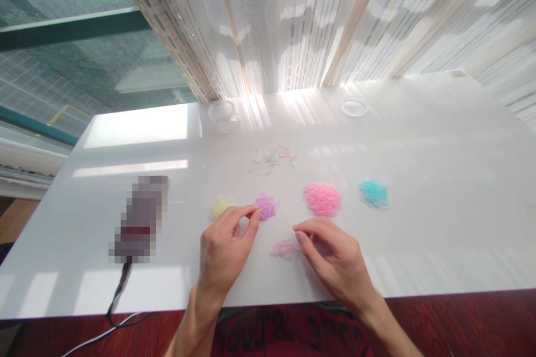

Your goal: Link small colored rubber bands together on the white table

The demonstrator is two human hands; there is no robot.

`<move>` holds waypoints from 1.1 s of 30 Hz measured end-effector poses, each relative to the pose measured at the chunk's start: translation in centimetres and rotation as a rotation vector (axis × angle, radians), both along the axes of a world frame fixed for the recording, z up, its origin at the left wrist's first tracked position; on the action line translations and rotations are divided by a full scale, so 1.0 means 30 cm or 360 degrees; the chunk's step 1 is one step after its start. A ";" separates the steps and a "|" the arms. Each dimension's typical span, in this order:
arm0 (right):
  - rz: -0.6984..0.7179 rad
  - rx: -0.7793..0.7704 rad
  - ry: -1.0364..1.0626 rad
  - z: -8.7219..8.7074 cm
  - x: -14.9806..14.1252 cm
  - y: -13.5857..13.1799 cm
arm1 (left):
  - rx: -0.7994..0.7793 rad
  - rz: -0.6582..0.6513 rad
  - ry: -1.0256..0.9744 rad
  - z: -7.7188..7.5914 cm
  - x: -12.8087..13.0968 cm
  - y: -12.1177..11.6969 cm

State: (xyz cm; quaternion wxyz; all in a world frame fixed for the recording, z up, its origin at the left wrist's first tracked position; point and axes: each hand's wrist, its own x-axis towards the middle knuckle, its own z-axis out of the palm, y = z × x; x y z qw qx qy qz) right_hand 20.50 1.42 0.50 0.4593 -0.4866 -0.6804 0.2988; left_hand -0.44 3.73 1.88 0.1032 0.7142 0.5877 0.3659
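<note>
My left hand [228, 242] is closed in a pinch at the edge of a pile of purple strands [267, 206]. Anything between its fingertips is too small to make out. Partly behind that hand lies a pale yellow pile [220, 207]. My right hand [333, 251] also pinches thumb and forefinger together, beside a small loose pile of pink and purple strands [285, 249]; whether it grips a strand I cannot tell. Beyond it sits a large pink pile [322, 199], with a turquoise pile [374, 194] to the right. Mixed-colour strands [274, 158] lie scattered farther back.
A blurred-out phone-like device [140, 217] with a black cable [121, 284] lies on the left of the white table [439, 189]. Clear round containers or lids [223, 114] rest near the back edge, and another clear lid [354, 107] is farther right. Striped curtains [285, 22] hang behind.
</note>
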 end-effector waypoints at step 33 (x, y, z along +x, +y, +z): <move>0.0100 0.0101 -0.0414 -0.020 -0.003 -0.026 | -0.0043 -0.0528 0.0242 -0.036 0.001 -0.114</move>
